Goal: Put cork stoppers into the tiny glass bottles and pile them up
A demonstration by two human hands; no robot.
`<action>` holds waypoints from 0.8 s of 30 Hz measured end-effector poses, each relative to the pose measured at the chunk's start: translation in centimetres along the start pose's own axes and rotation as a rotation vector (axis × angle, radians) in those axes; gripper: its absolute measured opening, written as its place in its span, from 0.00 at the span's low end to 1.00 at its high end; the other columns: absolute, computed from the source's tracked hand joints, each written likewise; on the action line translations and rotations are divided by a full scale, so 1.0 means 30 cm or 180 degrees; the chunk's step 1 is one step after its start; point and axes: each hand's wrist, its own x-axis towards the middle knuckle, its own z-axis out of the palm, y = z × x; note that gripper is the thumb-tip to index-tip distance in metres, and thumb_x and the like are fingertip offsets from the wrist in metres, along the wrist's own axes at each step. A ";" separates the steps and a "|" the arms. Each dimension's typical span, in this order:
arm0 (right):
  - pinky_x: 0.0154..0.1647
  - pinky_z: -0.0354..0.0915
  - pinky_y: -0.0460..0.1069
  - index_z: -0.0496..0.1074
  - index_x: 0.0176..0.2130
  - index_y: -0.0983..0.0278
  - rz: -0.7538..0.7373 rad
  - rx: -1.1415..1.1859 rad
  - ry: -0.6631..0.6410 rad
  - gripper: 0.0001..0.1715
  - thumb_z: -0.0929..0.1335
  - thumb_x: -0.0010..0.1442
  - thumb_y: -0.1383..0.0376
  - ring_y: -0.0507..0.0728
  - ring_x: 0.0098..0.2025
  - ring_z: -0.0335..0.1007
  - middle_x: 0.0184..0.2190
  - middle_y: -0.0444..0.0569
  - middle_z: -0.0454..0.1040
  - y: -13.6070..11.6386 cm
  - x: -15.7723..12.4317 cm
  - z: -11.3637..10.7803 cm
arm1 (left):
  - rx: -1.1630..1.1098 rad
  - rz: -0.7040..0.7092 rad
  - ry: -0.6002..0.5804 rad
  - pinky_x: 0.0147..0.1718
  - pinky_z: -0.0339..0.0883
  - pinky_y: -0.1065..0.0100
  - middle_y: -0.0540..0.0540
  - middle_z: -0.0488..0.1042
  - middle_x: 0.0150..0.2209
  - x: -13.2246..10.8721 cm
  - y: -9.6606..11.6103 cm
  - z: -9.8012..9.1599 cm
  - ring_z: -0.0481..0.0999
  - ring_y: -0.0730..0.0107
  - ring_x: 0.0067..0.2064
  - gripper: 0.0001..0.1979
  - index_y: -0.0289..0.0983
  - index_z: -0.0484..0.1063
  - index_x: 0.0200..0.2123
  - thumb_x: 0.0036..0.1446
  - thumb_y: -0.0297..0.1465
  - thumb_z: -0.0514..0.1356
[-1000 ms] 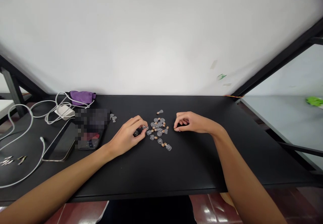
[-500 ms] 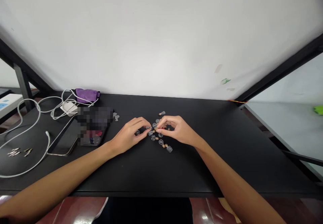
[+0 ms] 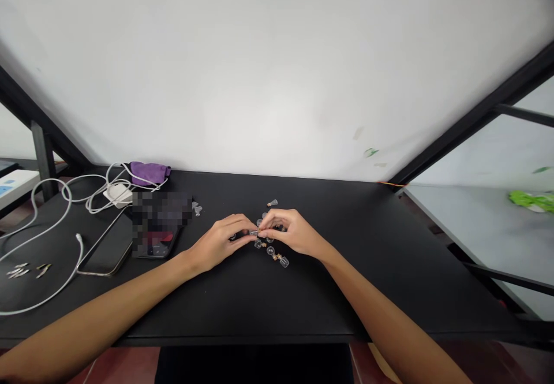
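Note:
A small clear glass bottle (image 3: 253,232) is pinched between the thumb and fingers of my left hand (image 3: 227,238). At the neck end of that bottle, the fingertips of my right hand (image 3: 291,232) are closed on what looks like its tiny cork, mostly hidden by the fingers. More little corked bottles lie close around both hands. A clear bottle with a cork (image 3: 258,244) lies just below the fingertips, and a round one (image 3: 270,251) and a ribbed one (image 3: 284,261) lie nearer me. Beyond my right hand is a cone-shaped bottle (image 3: 272,202).
On the left are a phone (image 3: 106,251), a partly blurred dark device (image 3: 158,250), a white cable (image 3: 69,277) with a charger (image 3: 119,193), and a purple pouch (image 3: 149,173). Small clear pieces (image 3: 197,208) lie beside the device. A white wall (image 3: 268,84) stands behind the black table (image 3: 242,303).
My hands have come together, and the fingertips now meet at one bottle. The whole view has shifted slightly, with the table lower in it.

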 end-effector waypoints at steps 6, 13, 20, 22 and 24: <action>0.49 0.72 0.54 0.79 0.40 0.63 0.0016 0.0269 -0.0306 0.15 0.77 0.59 0.56 0.58 0.41 0.79 0.37 0.48 0.81 0.004 0.002 -0.023 | 0.0014 -0.0082 0.0016 0.45 0.71 0.67 0.46 0.78 0.42 0.003 -0.005 0.014 0.77 0.68 0.43 0.08 0.40 0.75 0.49 0.69 0.33 0.62; 0.50 0.71 0.53 0.82 0.44 0.64 0.0102 0.0409 -0.0708 0.14 0.76 0.62 0.58 0.57 0.42 0.78 0.37 0.49 0.81 0.009 0.000 -0.040 | -0.0128 0.0021 -0.0021 0.44 0.71 0.69 0.46 0.78 0.41 0.012 -0.001 0.013 0.78 0.69 0.43 0.06 0.38 0.75 0.45 0.68 0.33 0.63; 0.47 0.71 0.52 0.83 0.41 0.63 0.0098 0.0475 -0.0768 0.09 0.76 0.62 0.61 0.56 0.40 0.77 0.37 0.49 0.80 0.017 -0.001 -0.051 | -0.0128 0.0104 -0.0010 0.46 0.71 0.68 0.46 0.78 0.42 0.009 0.003 0.014 0.77 0.68 0.44 0.06 0.39 0.74 0.47 0.67 0.31 0.64; 0.47 0.72 0.52 0.84 0.40 0.63 0.0089 0.0470 -0.0699 0.07 0.76 0.62 0.62 0.56 0.40 0.78 0.36 0.49 0.79 0.020 -0.001 -0.054 | -0.0091 0.0145 0.0056 0.46 0.71 0.68 0.45 0.78 0.42 0.010 -0.001 0.017 0.77 0.68 0.44 0.07 0.39 0.73 0.47 0.67 0.30 0.64; 0.45 0.72 0.51 0.84 0.39 0.63 0.0069 0.0460 -0.0635 0.06 0.75 0.62 0.63 0.56 0.38 0.77 0.35 0.48 0.79 0.024 -0.001 -0.056 | -0.0023 0.0159 0.0063 0.46 0.70 0.67 0.45 0.78 0.42 0.011 -0.004 0.019 0.77 0.68 0.44 0.07 0.39 0.73 0.47 0.67 0.30 0.64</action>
